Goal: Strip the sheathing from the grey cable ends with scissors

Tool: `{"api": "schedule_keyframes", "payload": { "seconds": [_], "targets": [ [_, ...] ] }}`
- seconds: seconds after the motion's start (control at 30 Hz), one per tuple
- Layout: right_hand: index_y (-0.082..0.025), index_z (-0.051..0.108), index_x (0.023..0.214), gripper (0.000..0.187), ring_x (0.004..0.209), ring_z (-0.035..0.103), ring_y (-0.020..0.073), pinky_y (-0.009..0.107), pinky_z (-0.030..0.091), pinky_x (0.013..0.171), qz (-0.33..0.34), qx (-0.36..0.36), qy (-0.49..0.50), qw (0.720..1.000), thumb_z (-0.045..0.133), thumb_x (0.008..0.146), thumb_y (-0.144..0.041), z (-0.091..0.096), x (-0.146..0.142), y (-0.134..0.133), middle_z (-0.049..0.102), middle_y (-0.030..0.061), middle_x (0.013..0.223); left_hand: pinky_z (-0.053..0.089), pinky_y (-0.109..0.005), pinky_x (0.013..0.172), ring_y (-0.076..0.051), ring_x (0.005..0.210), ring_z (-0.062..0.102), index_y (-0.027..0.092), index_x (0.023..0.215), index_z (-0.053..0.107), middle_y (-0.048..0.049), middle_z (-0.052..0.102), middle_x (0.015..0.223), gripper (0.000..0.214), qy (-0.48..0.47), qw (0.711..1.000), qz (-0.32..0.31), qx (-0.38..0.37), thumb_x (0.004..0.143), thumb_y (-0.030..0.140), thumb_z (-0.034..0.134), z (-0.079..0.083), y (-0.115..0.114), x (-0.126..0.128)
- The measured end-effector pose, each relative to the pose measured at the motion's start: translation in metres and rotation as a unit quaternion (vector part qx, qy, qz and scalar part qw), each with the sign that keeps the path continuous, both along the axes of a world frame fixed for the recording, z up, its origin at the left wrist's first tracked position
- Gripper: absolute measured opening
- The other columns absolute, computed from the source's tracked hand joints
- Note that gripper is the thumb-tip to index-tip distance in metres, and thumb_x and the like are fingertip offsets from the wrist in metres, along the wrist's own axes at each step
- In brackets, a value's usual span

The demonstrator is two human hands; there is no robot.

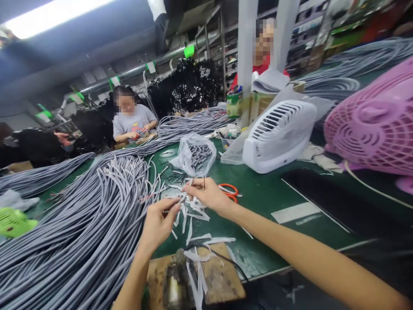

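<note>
My left hand (159,221) is closed in a pinch on the end of a grey cable (182,199) over the green table (267,193). My right hand (206,193) is also pinched, gripping the same cable end and a thin dark piece that sticks up from its fingers. Below both hands lie white stripped sheath scraps (193,217). A great mass of grey cables (80,228) spreads to the left. Just beyond my hands sits a clear plastic bag of small dark tubes (195,156).
Orange-handled scissors (229,190) lie right of my hand. A wooden block with a metal tool (193,275) sits near me. A white fan (279,135) and a pink fan (376,122) stand on the right. Two people work at the far side.
</note>
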State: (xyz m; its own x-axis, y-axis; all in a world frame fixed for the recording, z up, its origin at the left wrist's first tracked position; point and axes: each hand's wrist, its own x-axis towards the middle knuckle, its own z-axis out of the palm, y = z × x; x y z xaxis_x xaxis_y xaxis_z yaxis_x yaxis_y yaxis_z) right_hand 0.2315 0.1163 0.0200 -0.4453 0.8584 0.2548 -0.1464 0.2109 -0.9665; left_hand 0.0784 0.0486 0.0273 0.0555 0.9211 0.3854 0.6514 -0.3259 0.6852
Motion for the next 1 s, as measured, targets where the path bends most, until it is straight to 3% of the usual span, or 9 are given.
{"api": "schedule_keyframes", "payload": {
  "seconds": [0.2, 0.33, 0.57, 0.77, 1.0],
  "targets": [
    [-0.014, 0.057, 0.060, 0.031, 0.038, 0.035, 0.0037, 0.019, 0.024, 0.039, -0.022, -0.103, 0.107, 0.989, 0.069, 0.062, -0.042, -0.005, -0.011, -0.006, 0.055, -0.0039, 0.048, 0.045, -0.018, 0.048, -0.011, 0.053, 0.057, 0.016, 0.081, 0.070, -0.0020, 0.064, 0.065, 0.016, 0.012, 0.997, 0.054, 0.056, 0.077, 0.024, 0.056, -0.008, -0.008, -0.001],
    [-0.014, 0.057, 0.058, 0.032, 0.037, 0.037, 0.0030, 0.019, 0.027, 0.038, -0.029, -0.107, 0.153, 0.982, 0.072, 0.060, -0.043, -0.006, -0.019, -0.015, 0.058, -0.0036, 0.049, 0.039, -0.017, 0.042, -0.008, 0.046, 0.051, 0.016, 0.078, 0.069, 0.0005, 0.060, 0.057, 0.016, 0.006, 0.993, 0.064, 0.095, 0.079, 0.022, 0.054, -0.010, -0.011, 0.003],
    [-0.014, 0.059, 0.052, 0.035, 0.048, 0.052, 0.0074, 0.021, 0.041, 0.052, -0.008, -0.108, 0.142, 0.984, 0.074, 0.058, -0.045, -0.003, -0.020, -0.022, 0.059, -0.0015, 0.049, 0.034, -0.016, 0.039, -0.007, 0.042, 0.046, 0.015, 0.075, 0.068, 0.0027, 0.053, 0.052, 0.016, -0.006, 0.991, 0.056, 0.123, 0.079, 0.020, 0.053, -0.007, -0.014, 0.009],
    [-0.013, 0.062, 0.058, 0.033, 0.035, 0.029, 0.0008, 0.019, 0.022, 0.036, -0.034, -0.112, 0.165, 0.979, 0.072, 0.060, -0.044, 0.003, -0.012, -0.016, 0.055, -0.0045, 0.046, 0.033, -0.016, 0.039, -0.007, 0.043, 0.045, 0.014, 0.077, 0.067, 0.0025, 0.053, 0.053, 0.016, 0.006, 0.991, 0.048, 0.129, 0.080, 0.019, 0.053, -0.005, -0.014, 0.009],
    [-0.014, 0.057, 0.055, 0.034, 0.038, 0.034, 0.0024, 0.019, 0.027, 0.039, -0.045, -0.085, 0.162, 0.982, 0.075, 0.058, -0.043, 0.001, -0.014, -0.018, 0.055, -0.0042, 0.048, 0.034, -0.017, 0.040, -0.007, 0.044, 0.046, 0.014, 0.077, 0.067, 0.0020, 0.054, 0.055, 0.015, 0.009, 0.988, 0.051, 0.145, 0.079, 0.020, 0.054, -0.008, -0.015, 0.010]
  ]
}}
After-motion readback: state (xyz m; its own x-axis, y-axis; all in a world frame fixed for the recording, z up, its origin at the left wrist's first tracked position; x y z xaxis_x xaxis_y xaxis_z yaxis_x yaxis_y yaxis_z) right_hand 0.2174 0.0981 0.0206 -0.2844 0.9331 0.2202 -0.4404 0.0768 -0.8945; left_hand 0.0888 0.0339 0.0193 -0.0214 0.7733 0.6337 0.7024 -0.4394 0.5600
